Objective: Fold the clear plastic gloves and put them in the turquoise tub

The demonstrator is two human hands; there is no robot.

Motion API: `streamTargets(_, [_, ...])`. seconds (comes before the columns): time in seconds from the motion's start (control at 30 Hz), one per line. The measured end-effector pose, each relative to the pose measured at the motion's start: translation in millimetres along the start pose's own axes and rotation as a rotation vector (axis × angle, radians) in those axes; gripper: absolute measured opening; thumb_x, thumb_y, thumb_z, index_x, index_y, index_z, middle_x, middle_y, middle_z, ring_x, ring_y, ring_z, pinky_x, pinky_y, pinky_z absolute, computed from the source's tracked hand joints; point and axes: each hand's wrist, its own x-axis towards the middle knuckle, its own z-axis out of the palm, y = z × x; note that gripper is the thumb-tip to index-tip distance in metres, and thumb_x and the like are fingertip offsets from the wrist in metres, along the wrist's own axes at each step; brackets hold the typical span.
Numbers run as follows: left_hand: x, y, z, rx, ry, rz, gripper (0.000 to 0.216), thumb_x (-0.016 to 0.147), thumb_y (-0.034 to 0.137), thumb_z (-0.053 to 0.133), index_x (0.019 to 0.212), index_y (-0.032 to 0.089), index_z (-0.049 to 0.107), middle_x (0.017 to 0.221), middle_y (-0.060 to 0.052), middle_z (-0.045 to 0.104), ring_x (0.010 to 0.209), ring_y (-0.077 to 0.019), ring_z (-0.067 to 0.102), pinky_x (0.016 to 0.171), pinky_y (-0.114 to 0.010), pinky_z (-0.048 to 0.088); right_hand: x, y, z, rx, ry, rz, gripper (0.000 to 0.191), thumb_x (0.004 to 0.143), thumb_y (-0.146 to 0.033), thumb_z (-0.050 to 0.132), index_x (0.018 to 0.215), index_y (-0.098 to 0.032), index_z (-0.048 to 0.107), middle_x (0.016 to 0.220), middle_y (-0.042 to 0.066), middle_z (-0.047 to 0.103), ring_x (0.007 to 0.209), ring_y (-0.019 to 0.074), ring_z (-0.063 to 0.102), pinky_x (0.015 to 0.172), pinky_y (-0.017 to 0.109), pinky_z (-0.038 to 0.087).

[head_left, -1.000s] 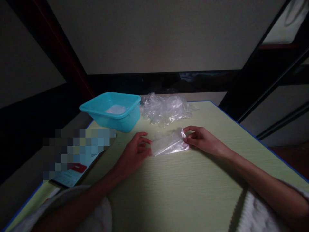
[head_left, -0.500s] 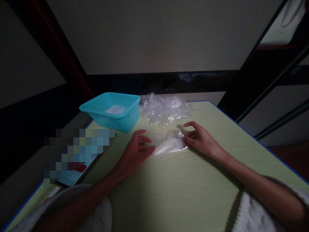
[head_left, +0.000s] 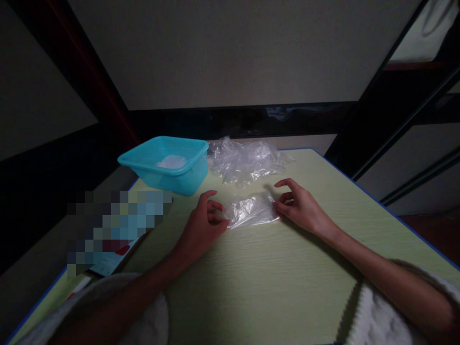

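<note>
A clear plastic bag (head_left: 251,210) lies low on the pale green table between my two hands. My left hand (head_left: 208,218) pinches its left edge, thumb and lower fingers together, index finger curled above. At the bag's right edge my right hand (head_left: 296,206) grips the film between thumb and fingers, with the index finger raised apart. The bag is spread sideways, wrinkled and shiny on the left part. Behind it sits a loose heap of crumpled clear plastic bags (head_left: 247,160), touched by neither hand.
A turquoise plastic basin (head_left: 172,179) with something whitish inside stands at the back left. A tablet or phone-like flat object (head_left: 111,261), mostly blurred out, lies at the left edge. The table (head_left: 244,287) has a blue edge and meets a wall panel at the back.
The bag's left part has spread out flatter and wider between my hands. My left hand has shifted very slightly; the right hand stays almost in place.
</note>
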Motion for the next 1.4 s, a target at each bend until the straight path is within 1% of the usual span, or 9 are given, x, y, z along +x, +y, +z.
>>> streamTargets(0.27, [2,-4,3,0.103,0.025,0.072,0.055,0.064,0.008,0.059,0.113,0.018,0.036,0.082,0.006,0.052,0.051,-0.0046,0.052,0.053,-0.019,0.043,-1,1,1,-0.077,0.011,-0.046,0.034,0.069,-0.017,0.051,0.101,-0.017,0.041,0.059,-0.002,0.058,0.048,0.0142,0.054,0.048,0.026,0.039])
streamTargets(0.43, [2,-4,2,0.083,0.018,0.081,0.053,0.066,0.014,0.06,0.112,0.018,0.035,0.084,0.005,0.052,0.051,-0.0051,0.052,0.052,-0.02,0.043,-1,3,2,-0.106,-0.003,-0.091,0.033,0.071,-0.017,0.049,0.103,-0.017,0.041,0.06,-0.001,0.058,0.049,0.014,0.053,0.047,0.026,0.039])
streamTargets(0.6, [4,-5,-5,0.055,0.095,0.129,0.041,0.071,0.024,0.057,0.107,0.019,0.037,0.088,0.003,0.052,0.051,-0.0062,0.053,0.051,-0.022,0.042,-2,1,1,-0.063,-0.094,-0.11,0.032,0.072,-0.017,0.049,0.103,-0.018,0.039,0.057,-0.004,0.055,0.047,0.0124,0.051,0.046,0.025,0.037])
streamTargets(0.73, [5,-5,-9,0.056,0.148,0.158,0.034,0.07,0.02,0.054,0.101,0.019,0.04,0.086,0.004,0.052,0.053,-0.0069,0.052,0.053,-0.022,0.041,-4,0,-2,0.008,-0.212,-0.141,0.031,0.073,-0.018,0.049,0.102,-0.018,0.04,0.055,-0.006,0.051,0.046,0.0108,0.047,0.046,0.024,0.037])
streamTargets(0.83, [3,-3,-8,0.082,0.131,0.148,0.032,0.068,0.015,0.054,0.097,0.018,0.043,0.084,0.004,0.054,0.057,-0.0077,0.053,0.056,-0.022,0.041,-5,1,-5,0.024,-0.303,-0.173,0.032,0.074,-0.019,0.05,0.104,-0.019,0.041,0.057,-0.006,0.05,0.048,0.0102,0.047,0.046,0.023,0.038])
streamTargets(0.93, [0,0,-4,0.096,0.076,0.135,0.031,0.066,0.011,0.053,0.095,0.018,0.044,0.082,0.004,0.054,0.058,-0.0079,0.054,0.057,-0.021,0.042,-6,1,-7,0.027,-0.332,-0.178,0.032,0.075,-0.019,0.051,0.105,-0.019,0.041,0.059,-0.006,0.051,0.05,0.0102,0.047,0.047,0.023,0.038])
streamTargets(1.07, [-2,1,0,0.099,0.026,0.129,0.034,0.065,0.01,0.055,0.097,0.018,0.044,0.083,0.004,0.053,0.059,-0.0082,0.055,0.058,-0.021,0.043,-6,0,-5,0.044,-0.308,-0.161,0.031,0.074,-0.021,0.052,0.103,-0.018,0.042,0.059,-0.006,0.05,0.049,0.0101,0.047,0.046,0.023,0.038])
streamTargets(1.2, [-1,0,2,0.096,0.011,0.132,0.04,0.063,0.006,0.056,0.099,0.019,0.043,0.084,0.004,0.053,0.059,-0.0077,0.055,0.058,-0.021,0.044,-8,1,-1,0.024,-0.23,-0.129,0.027,0.073,-0.019,0.05,0.098,-0.019,0.043,0.054,-0.006,0.05,0.046,0.0107,0.047,0.045,0.023,0.036])
streamTargets(1.4, [0,-3,2,0.118,0.014,0.148,0.042,0.062,0.006,0.056,0.1,0.02,0.044,0.084,0.004,0.054,0.06,-0.0081,0.055,0.061,-0.022,0.045,-11,0,1,-0.134,-0.117,-0.137,0.023,0.072,-0.018,0.051,0.095,-0.018,0.047,0.055,-0.004,0.055,0.045,0.0116,0.047,0.044,0.023,0.032])
